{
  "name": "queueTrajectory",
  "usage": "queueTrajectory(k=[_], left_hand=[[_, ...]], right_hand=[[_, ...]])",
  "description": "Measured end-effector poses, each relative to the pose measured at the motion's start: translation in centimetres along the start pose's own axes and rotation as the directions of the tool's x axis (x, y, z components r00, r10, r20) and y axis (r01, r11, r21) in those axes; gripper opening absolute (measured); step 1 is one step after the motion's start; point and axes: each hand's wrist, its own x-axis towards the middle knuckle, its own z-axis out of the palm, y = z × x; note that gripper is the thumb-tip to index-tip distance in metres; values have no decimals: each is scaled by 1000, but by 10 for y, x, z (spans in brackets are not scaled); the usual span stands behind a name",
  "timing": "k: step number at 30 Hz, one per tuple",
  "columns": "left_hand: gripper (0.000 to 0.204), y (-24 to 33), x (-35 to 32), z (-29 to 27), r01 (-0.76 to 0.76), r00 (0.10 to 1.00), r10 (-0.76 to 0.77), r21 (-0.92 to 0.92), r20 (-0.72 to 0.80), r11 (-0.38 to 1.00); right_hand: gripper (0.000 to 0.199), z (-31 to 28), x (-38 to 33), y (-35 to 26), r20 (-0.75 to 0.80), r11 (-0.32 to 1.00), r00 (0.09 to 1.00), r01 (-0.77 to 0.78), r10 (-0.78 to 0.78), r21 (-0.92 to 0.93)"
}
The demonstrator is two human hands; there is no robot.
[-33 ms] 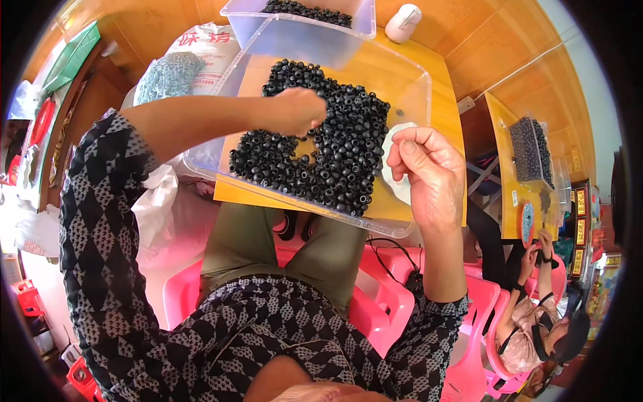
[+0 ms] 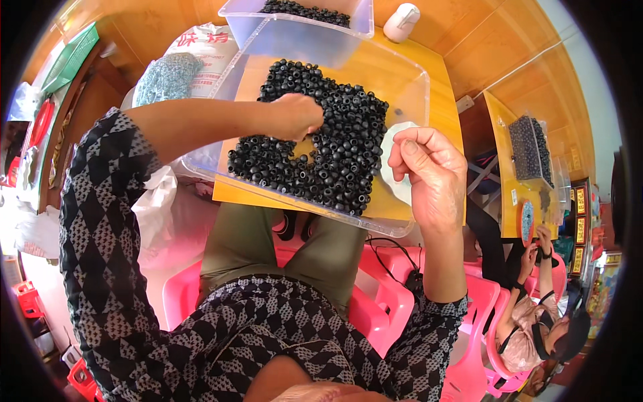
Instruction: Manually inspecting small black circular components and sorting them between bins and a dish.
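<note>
A clear plastic tray (image 2: 415, 87) rests on a yellow wooden table (image 2: 402, 60) and holds a heap of small black rings (image 2: 341, 147). My left hand (image 2: 295, 115) reaches in from the left and lies on the heap, its fingers bunched down on some rings. My right hand (image 2: 429, 167) is raised over the tray's right side, fingers curled and thumb pressed to the forefinger; nothing shows between them. A white disc (image 2: 392, 137) lies in the tray, partly hidden under that hand.
A second clear tub (image 2: 234, 10) with more black rings stands behind the tray, beside a white bottle (image 2: 402, 20). A printed sack (image 2: 201, 43) and a teal net bag (image 2: 167, 77) lie at the left. I sit on a pink chair (image 2: 382, 308). Another person (image 2: 536, 328) works at a table (image 2: 499, 134) on the right.
</note>
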Motion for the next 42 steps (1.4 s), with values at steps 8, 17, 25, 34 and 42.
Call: queueTrajectory(k=[8,17,25,34,42], left_hand=[[10,-2,4,30,-43,999,43,211,4,976],[22,27,-1,31,76,995,-67,140,-71,987],[11,25,2,27,142,989,-142,3,-41,990],[11,12,-6,-2,170,969,-223,-375,-103,911],[13,66,-31,-51,219,932,-352,-901,81,375]], right_hand=[[15,-35,-15,0,-135,995,988,84,-78,43],[15,-83,-27,18,-336,995,939,92,-74,38],[9,-128,-17,74,-410,985,912,-66,-5,-158],[16,-142,1,125,43,166,918,117,-394,-979],[22,-139,18,125,-139,367,892,32,-430,-930]])
